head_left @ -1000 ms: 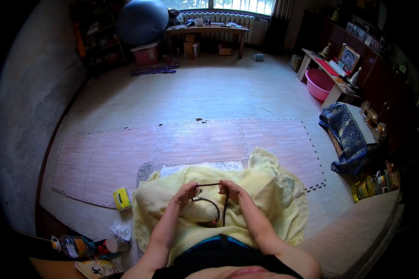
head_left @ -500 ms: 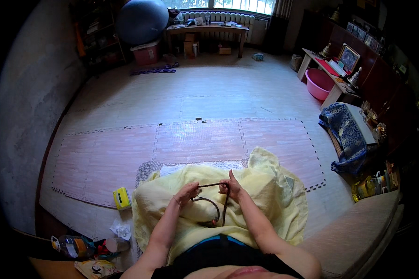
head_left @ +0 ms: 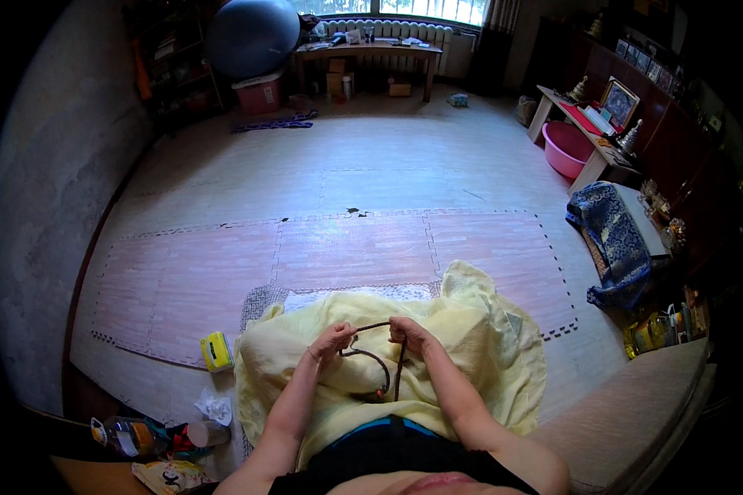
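Note:
A dark, thin cord spans the gap between my two hands, bowing slightly upward. My left hand is closed on one part of it. My right hand pinches it farther right. From the left hand a loop of cord curves down to a small reddish piece at its end; from the right hand another length hangs straight down. Whether the cord is braided or beaded is too small to tell. Beneath both hands, a pale yellow cloth covers my lap and spreads over the floor around me.
Left of the cloth lie a yellow packet, crumpled white tissue and a large bottle. A brown cushioned seat stands at right, near a blue patterned cloth. Foam mats cover the floor ahead.
My right thumb, which stuck up before, has folded down onto the cord. The stretch between my hands now arches a little. My left hand stays almost where it was.

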`<state>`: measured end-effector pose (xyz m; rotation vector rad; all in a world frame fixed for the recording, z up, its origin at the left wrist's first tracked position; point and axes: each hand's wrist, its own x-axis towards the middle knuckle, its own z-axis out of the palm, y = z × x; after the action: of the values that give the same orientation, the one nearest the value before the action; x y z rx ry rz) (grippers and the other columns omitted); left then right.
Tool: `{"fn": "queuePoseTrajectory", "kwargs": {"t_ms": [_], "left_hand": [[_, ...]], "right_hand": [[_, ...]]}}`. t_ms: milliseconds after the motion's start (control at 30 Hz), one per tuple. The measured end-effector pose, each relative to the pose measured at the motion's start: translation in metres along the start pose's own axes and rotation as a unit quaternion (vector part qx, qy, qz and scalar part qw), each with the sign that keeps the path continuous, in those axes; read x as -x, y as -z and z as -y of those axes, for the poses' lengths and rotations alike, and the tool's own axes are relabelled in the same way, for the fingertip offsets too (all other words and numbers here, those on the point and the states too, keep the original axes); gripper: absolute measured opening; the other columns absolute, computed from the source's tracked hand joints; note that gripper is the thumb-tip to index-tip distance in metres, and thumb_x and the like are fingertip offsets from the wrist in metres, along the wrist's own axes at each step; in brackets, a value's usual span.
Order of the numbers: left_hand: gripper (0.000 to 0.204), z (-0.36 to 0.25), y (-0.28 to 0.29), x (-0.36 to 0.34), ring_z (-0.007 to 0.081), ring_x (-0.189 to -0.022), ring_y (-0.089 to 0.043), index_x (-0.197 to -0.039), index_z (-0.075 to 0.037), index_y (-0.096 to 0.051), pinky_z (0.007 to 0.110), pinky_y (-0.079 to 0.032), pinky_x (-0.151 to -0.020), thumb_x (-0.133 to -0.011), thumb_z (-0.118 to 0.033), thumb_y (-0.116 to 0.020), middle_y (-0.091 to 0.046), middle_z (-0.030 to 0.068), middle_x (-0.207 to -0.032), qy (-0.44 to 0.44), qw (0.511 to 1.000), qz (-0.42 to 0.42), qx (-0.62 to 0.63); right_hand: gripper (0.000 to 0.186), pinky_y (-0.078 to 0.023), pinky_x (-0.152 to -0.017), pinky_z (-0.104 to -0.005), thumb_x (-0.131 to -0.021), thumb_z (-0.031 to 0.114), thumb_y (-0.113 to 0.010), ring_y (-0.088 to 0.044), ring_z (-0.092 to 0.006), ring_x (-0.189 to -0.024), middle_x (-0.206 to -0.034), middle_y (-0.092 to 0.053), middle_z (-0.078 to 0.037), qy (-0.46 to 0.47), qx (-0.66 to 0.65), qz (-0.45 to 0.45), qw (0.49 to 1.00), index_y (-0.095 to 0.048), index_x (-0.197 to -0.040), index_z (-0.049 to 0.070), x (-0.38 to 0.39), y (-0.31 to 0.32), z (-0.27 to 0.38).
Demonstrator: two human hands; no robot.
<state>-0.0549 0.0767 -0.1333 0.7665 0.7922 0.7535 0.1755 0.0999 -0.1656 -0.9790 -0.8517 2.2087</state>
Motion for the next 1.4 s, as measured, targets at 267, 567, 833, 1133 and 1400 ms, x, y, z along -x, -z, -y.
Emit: {"fn": "queuePoseTrajectory", "kwargs": {"t_ms": [267, 567, 833, 1133, 1400], "left_hand": [[0.024, -0.001, 0.000, 0.001, 0.0032, -0.041, -0.023, -0.060, -0.014, -0.040, 0.019, -0.017, -0.038, -0.077, -0.019, -0.056, -0.030, -0.0083, -0.050, 0.002, 1.000, 0.005, -0.001], [0.019, 0.004, 0.008, -0.003, 0.0053, -0.047, -0.032, -0.065, -0.013, -0.044, 0.019, -0.025, -0.044, -0.078, -0.022, -0.054, -0.037, -0.0058, -0.054, -0.027, 0.995, -0.048, 0.078], [0.020, -0.004, 0.005, 0.000, 0.0090, -0.048, -0.037, -0.070, -0.008, -0.051, 0.021, -0.029, -0.045, -0.078, -0.026, -0.050, -0.042, -0.0018, -0.054, -0.052, 0.956, -0.115, 0.266], [0.015, 0.002, 0.004, 0.004, 0.0071, -0.049, -0.036, -0.073, -0.007, -0.049, 0.020, -0.029, -0.045, -0.079, -0.021, -0.050, -0.039, -0.0034, -0.055, -0.082, 0.980, -0.093, 0.155], [0.017, -0.049, -0.014, 0.051, 0.0088, -0.053, -0.033, -0.076, -0.004, -0.048, 0.021, -0.029, -0.047, -0.085, -0.016, -0.040, -0.038, -0.0004, -0.061, -0.244, 0.874, -0.007, 0.420]], "right_hand": [[0.017, -0.036, -0.057, -0.0217, -0.077, 0.026, -0.056, -0.028, -0.0041, -0.043, -0.050, -0.031, 0.009, -0.009, 0.035, -0.033, 0.999, -0.044, -0.070, 0.016, -0.003, -0.002, -0.001], [0.015, -0.042, -0.061, -0.0238, -0.081, 0.023, -0.049, -0.046, -0.0068, -0.055, -0.062, -0.048, 0.002, -0.003, -0.019, -0.048, 0.999, -0.050, -0.082, 0.009, -0.006, 0.003, -0.004], [0.069, -0.045, -0.068, -0.0295, -0.078, 0.059, -0.023, -0.054, -0.0151, -0.066, -0.080, -0.057, -0.010, -0.007, -0.149, 0.029, 0.988, -0.048, -0.104, 0.000, 0.005, -0.001, 0.009], [0.049, -0.034, -0.053, -0.0225, -0.082, 0.048, -0.035, -0.038, -0.0081, -0.049, -0.058, -0.042, 0.003, -0.017, -0.111, -0.008, 0.994, -0.053, -0.092, 0.004, 0.004, -0.001, 0.001], [0.024, -0.027, -0.051, -0.0216, -0.080, 0.034, -0.047, -0.028, -0.0060, -0.047, -0.051, -0.032, 0.007, -0.038, 0.028, 0.007, 0.999, -0.048, -0.069, 0.012, 0.013, -0.006, 0.004]]}}
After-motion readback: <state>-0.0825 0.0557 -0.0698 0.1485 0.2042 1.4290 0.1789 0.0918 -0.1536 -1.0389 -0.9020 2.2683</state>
